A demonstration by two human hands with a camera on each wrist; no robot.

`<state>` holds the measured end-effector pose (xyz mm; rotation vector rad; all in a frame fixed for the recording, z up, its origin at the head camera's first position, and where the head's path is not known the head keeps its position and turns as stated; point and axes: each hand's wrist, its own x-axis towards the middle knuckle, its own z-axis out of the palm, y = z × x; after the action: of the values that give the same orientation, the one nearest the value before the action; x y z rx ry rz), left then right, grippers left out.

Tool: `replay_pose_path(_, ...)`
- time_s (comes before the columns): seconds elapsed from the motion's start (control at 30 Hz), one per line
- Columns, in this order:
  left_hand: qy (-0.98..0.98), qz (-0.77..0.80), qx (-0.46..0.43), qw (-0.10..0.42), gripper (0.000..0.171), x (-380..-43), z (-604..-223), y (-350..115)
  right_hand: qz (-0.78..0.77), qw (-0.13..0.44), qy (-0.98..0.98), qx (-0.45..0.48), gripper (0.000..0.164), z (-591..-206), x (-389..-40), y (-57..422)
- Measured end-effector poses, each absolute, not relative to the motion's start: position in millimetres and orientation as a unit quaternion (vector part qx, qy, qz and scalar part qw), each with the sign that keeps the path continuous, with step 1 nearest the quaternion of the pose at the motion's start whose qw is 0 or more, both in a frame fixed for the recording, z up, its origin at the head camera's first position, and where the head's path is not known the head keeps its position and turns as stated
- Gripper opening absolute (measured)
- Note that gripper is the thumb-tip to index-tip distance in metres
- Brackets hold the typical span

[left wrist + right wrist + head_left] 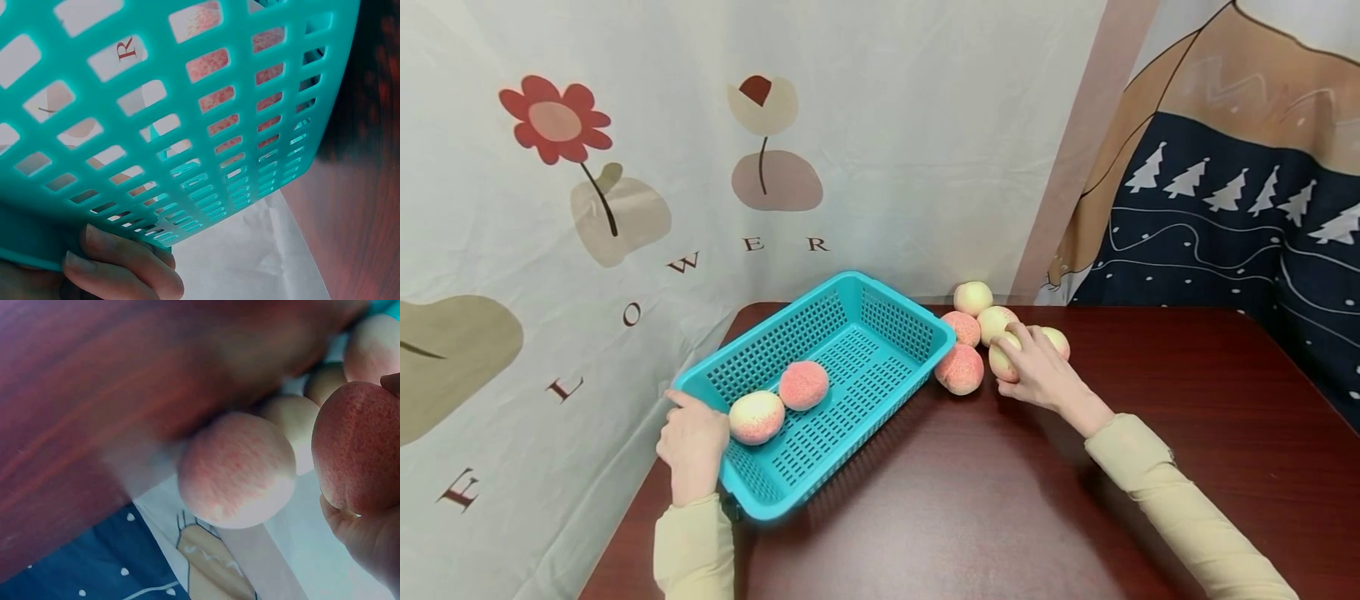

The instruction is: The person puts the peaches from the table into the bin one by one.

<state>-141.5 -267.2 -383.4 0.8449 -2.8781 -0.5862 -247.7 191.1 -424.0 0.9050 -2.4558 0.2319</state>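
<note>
My left hand [694, 440] grips the left end of a turquoise plastic basket [842, 475]. In the left wrist view its fingers [125, 265] curl under the rim. Inside the basket lie a pale yellow peach [757, 417] and a pinker peach [803, 385], close together. To the right of the basket, my right hand [1043, 371] holds a peach [1002, 360] between thumb and fingers. That held peach shows red and speckled in the right wrist view. Partly behind the hand is another peach [1057, 341].
Several more peaches sit by the basket's right end: two pink, the nearer peach [960, 369] beside the rim, and two pale, one peach [973, 297] against the curtain. The dark wooden table [970, 500] extends towards me. A printed curtain [895, 150] hangs behind.
</note>
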Motion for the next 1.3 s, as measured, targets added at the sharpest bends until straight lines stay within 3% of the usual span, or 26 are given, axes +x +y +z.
replay_pose_path(0.13, -0.941, -0.19, 0.278, 0.046, 0.074, -142, -383, -267, 0.098, 0.276, -0.898, 0.327, 0.062, -409, -247, 188)
replay_pose_path(0.4, -0.94, -0.191, 0.279, 0.042, 0.075, -141, -383, -268, 0.122, 0.263, -0.905, 0.312, 0.059, -376, -250, 165)
replay_pose_path(0.9, -0.939, -0.19, 0.284, 0.038, 0.076, -143, -384, -268, 0.156, 0.246, -0.882, 0.371, 0.057, -320, -270, 69)
replay_pose_path(1.3, -0.937, -0.191, 0.289, 0.033, 0.076, -143, -384, -268, 0.157, 0.145, -0.902, 0.374, 0.06, -319, -289, 3)
